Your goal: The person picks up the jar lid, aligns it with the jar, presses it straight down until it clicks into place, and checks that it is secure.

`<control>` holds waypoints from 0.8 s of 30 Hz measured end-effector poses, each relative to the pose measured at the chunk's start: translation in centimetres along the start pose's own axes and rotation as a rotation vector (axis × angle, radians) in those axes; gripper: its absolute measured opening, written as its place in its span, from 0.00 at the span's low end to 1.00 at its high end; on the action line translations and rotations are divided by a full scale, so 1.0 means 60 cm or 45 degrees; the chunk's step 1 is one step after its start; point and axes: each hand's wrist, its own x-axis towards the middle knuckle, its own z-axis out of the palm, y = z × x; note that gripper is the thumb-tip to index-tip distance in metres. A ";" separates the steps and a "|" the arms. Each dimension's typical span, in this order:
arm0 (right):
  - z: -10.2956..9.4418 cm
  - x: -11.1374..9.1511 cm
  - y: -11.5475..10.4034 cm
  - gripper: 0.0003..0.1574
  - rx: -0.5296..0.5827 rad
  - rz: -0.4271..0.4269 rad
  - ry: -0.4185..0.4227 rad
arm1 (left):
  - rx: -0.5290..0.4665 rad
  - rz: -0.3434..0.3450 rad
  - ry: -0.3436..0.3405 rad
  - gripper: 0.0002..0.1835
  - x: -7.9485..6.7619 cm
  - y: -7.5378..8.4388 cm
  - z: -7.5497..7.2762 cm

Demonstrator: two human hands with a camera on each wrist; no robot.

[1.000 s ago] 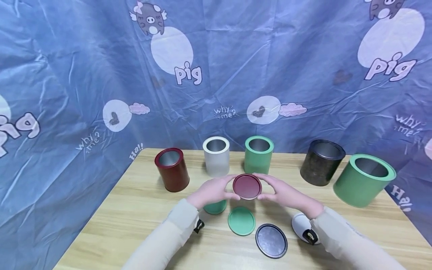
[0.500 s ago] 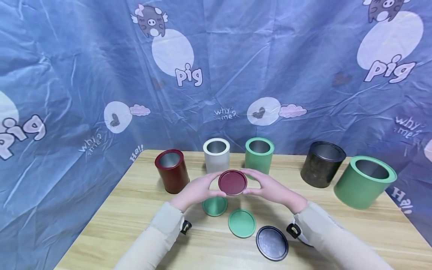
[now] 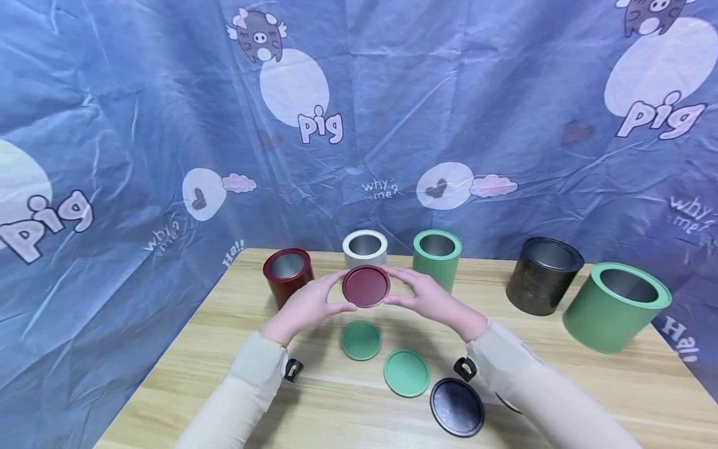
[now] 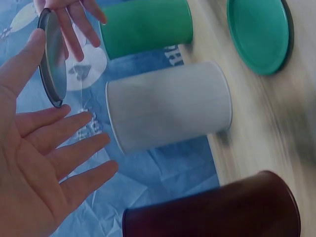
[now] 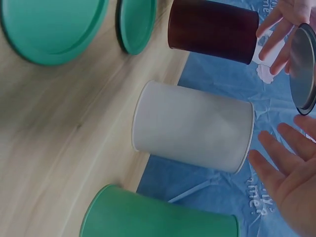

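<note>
A round dark red lid [image 3: 366, 286] is held up between both hands over the table. My left hand [image 3: 307, 304] grips its left edge between thumb and forefinger, and my right hand [image 3: 429, 298] does the same on the right edge. In the left wrist view the lid appears edge-on, with its pale metal underside showing; the other fingers are spread. Just behind the lid stands an open white can [image 4: 168, 106], partly covered by it in the head view. An open dark red can [image 3: 287, 285] stands left of it, and a green can [image 3: 439, 267] to the right.
On the wooden table [image 3: 185, 374] lie a small green lid [image 3: 361, 341], a second green lid [image 3: 406, 373] and a black lid [image 3: 457, 408]. A black can [image 3: 541, 280] and a large green can [image 3: 611, 315] stand at the right. A blue printed cloth [image 3: 359, 112] hangs behind.
Both hands have carried the dark red lid left and up, away from the green can and in front of the white can. The small green lid now shows fully; the right sleeve covers most of the white lid.
</note>
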 end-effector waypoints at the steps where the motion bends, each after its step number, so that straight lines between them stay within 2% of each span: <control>1: 0.001 0.004 -0.001 0.40 0.005 -0.004 -0.005 | 0.003 -0.001 0.009 0.40 0.000 -0.002 -0.002; 8: 0.010 0.032 -0.003 0.41 0.072 -0.053 -0.023 | -0.003 0.015 0.046 0.39 0.002 -0.016 -0.017; 12: 0.017 0.053 -0.005 0.42 0.082 -0.082 -0.032 | 0.003 -0.019 0.052 0.40 0.003 -0.027 -0.027; 19: 0.030 0.091 -0.021 0.43 0.126 -0.043 -0.090 | -0.034 -0.064 0.059 0.40 -0.002 -0.050 -0.050; 24: 0.037 0.117 -0.033 0.41 0.140 -0.021 -0.090 | -0.039 -0.085 0.070 0.41 -0.007 -0.066 -0.067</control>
